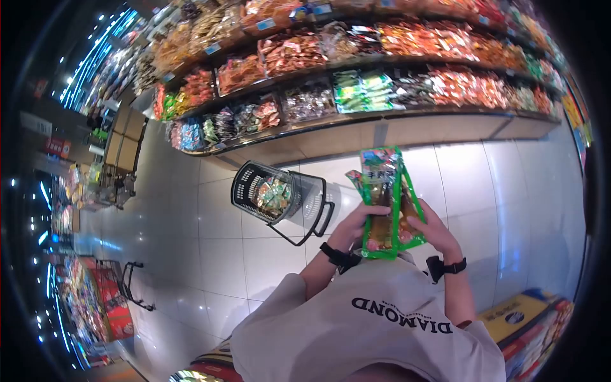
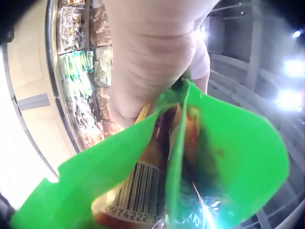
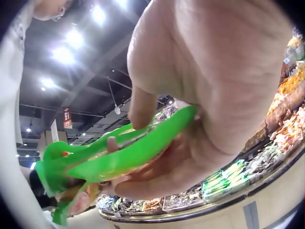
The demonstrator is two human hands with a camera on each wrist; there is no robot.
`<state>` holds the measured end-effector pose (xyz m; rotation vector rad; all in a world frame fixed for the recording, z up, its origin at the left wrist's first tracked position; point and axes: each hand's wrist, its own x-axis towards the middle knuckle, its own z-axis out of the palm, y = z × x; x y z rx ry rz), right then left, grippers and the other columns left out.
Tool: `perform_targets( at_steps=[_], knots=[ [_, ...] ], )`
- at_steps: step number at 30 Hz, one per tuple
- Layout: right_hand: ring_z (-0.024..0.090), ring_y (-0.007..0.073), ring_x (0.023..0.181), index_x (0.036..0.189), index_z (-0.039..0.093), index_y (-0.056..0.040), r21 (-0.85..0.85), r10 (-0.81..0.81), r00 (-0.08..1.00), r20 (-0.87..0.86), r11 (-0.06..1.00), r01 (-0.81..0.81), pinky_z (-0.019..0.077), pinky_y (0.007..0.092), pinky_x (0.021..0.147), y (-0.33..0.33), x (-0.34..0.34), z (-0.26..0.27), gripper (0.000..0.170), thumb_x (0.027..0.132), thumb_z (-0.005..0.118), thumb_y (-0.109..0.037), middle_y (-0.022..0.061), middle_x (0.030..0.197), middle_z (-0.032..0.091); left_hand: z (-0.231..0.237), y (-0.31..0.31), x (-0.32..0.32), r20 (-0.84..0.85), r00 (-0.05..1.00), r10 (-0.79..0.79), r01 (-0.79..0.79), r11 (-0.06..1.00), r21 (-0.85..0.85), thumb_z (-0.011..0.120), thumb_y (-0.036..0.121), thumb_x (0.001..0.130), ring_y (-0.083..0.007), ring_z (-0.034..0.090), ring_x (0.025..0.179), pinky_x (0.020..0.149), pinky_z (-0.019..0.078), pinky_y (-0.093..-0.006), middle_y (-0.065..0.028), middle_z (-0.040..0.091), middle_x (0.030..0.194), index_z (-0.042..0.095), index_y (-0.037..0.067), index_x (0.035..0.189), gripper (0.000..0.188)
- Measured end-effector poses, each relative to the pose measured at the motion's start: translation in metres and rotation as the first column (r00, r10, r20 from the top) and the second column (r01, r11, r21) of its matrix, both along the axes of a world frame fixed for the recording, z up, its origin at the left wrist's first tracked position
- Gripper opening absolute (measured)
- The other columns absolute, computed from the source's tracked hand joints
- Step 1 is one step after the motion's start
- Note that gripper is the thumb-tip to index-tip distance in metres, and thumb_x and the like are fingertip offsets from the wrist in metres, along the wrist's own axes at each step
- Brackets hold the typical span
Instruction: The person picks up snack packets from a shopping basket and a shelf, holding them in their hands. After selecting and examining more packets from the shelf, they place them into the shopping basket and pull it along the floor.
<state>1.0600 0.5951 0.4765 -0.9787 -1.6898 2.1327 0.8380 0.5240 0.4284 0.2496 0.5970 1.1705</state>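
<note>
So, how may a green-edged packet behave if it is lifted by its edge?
The green-edged packet would probably flex at the rim, since the green edges curve and spread apart. Its clear film looks shiny, so it may feel slippery. The brown contents lie in the middle, so that part is likely heavier.

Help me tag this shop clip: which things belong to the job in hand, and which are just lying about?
Part of the job:
green-edged packets, held by left hand and right hand
probably the basket, with packages inside

Just lying about:
shelved snack bags
brown cartons
yellow-topped box
</note>
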Motion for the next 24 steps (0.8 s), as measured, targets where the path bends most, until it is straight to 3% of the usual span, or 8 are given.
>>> perform_targets(
  at_steps=[2,6,10,13,16,19,21,24],
  knots=[
    [0.046,0.0190,0.129,0.149,0.035,-0.0021,0.163,-0.068,0.996,0.053,0.985,0.059,0.0362,0.0325,0.109,0.019,-0.013,-0.004,0.060,0.097,0.061,-0.015,0.0107,0.142,0.050,0.000,0.020,-0.006,-0.006,0.998,0.055,-0.055,0.998,0.019,0.070,0.004,0.082,-0.0228,0.065,0.109,0.096,0.0537,-0.0369,-0.0112,0.064,0.122,0.055,0.001,0.132,0.052],
    [0.045,0.0184,0.129,0.146,0.039,0.0006,0.055,-0.091,0.992,0.091,0.995,0.086,0.0350,0.0324,0.110,0.057,-0.031,-0.010,0.056,0.096,0.062,-0.012,0.0120,0.141,0.050,0.005,0.046,-0.022,0.046,0.996,0.073,-0.074,0.997,0.021,0.071,0.006,0.082,-0.0224,0.064,0.109,0.097,0.0536,-0.0369,-0.0104,0.064,0.123,0.053,0.002,0.134,0.056],
    [0.048,0.0170,0.126,0.146,0.039,0.0004,0.067,-0.075,0.994,0.074,0.995,0.070,0.0375,0.0316,0.107,0.082,-0.040,-0.008,0.056,0.096,0.062,-0.010,0.0109,0.138,0.052,-0.007,0.060,-0.029,0.043,0.989,0.140,-0.141,0.990,0.016,0.070,0.006,0.082,-0.0221,0.064,0.108,0.097,0.0538,-0.0383,-0.0101,0.064,0.121,0.052,0.001,0.135,0.056],
    [0.051,0.0153,0.122,0.146,0.039,-0.0001,-0.081,-0.154,0.988,-0.017,0.985,0.152,0.0404,0.0300,0.104,0.103,-0.038,-0.013,0.056,0.095,0.062,-0.008,0.0086,0.135,0.054,-0.010,0.066,-0.033,0.037,0.987,0.157,-0.157,0.988,-0.014,0.068,0.006,0.084,-0.0274,0.061,0.118,0.097,0.0538,-0.0399,-0.0134,0.058,0.133,0.046,0.001,0.141,0.061],
    [0.057,0.0153,0.115,0.145,0.040,-0.0013,-0.157,-0.193,0.980,-0.039,0.970,0.185,0.0445,0.0297,0.100,0.124,-0.031,-0.011,0.052,0.096,0.058,-0.005,0.0087,0.129,0.057,0.005,0.074,-0.033,0.105,0.967,0.231,-0.242,0.963,0.116,0.063,0.008,0.087,-0.0376,0.046,0.135,0.103,0.0491,-0.0437,-0.0168,0.037,0.154,0.032,0.000,0.149,0.070],
    [0.060,0.0156,0.111,0.145,0.039,-0.0014,-0.232,-0.155,0.983,-0.097,0.964,0.129,0.0464,0.0305,0.098,0.143,-0.030,-0.004,0.052,0.096,0.058,-0.006,0.0094,0.127,0.059,0.004,0.075,-0.032,0.038,0.947,0.319,-0.320,0.946,0.041,0.063,0.008,0.087,-0.0354,0.056,0.125,0.101,0.0497,-0.0451,-0.0191,0.048,0.146,0.039,0.000,0.144,0.063],
    [0.060,0.0163,0.113,0.148,0.035,-0.0015,-0.240,-0.120,0.989,-0.092,0.966,0.095,0.0494,0.0300,0.096,0.154,-0.024,0.001,0.057,0.097,0.058,-0.007,0.0095,0.131,0.057,0.003,0.074,-0.028,-0.021,0.914,0.405,-0.406,0.913,-0.034,0.063,0.008,0.087,-0.0341,0.062,0.113,0.095,0.0541,-0.0472,-0.0198,0.059,0.130,0.041,0.000,0.142,0.060],
    [0.059,0.0173,0.116,0.146,0.037,-0.0011,-0.289,-0.038,0.986,-0.163,0.957,-0.010,0.0483,0.0310,0.098,0.168,-0.018,0.001,0.058,0.094,0.061,-0.003,0.0092,0.131,0.057,0.001,0.078,-0.021,-0.067,0.884,0.462,-0.466,0.881,-0.081,0.064,0.007,0.085,-0.0343,0.064,0.110,0.092,0.0554,-0.0465,-0.0182,0.062,0.120,0.044,-0.001,0.140,0.059]
  ],
)
